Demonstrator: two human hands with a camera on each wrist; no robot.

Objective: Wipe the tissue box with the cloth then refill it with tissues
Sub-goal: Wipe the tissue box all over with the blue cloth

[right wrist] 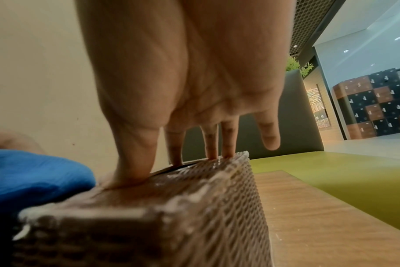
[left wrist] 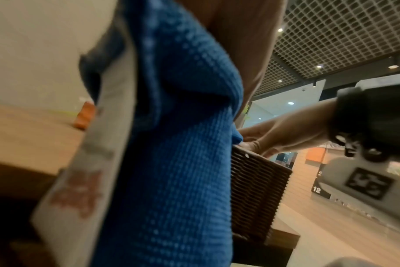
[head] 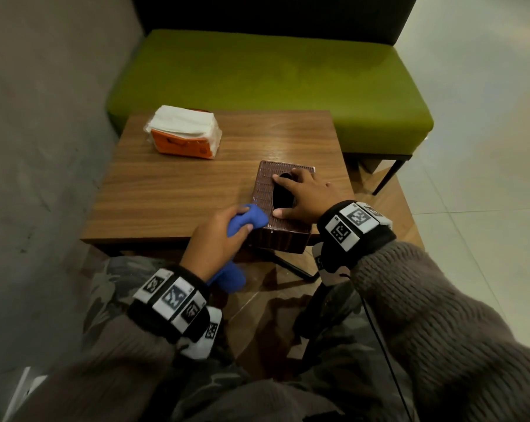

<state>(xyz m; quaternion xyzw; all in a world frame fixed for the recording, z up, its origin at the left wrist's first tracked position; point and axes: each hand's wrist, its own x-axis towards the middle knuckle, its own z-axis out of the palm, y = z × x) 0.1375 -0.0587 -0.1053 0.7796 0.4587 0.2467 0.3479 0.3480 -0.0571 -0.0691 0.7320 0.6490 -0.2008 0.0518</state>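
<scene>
On tissue box [head: 265, 196]: R hand [head: 303, 197] flat, L hand [head: 215, 239] grips cloth [head: 251, 217].

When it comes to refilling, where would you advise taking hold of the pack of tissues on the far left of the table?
Grip the pack of tissues across its short width, on the orange wrapper low on the two long sides, coming from above. It lies flat on the table with loose white sheets exposed on top, so pinching the top would probably lift only sheets.
</scene>
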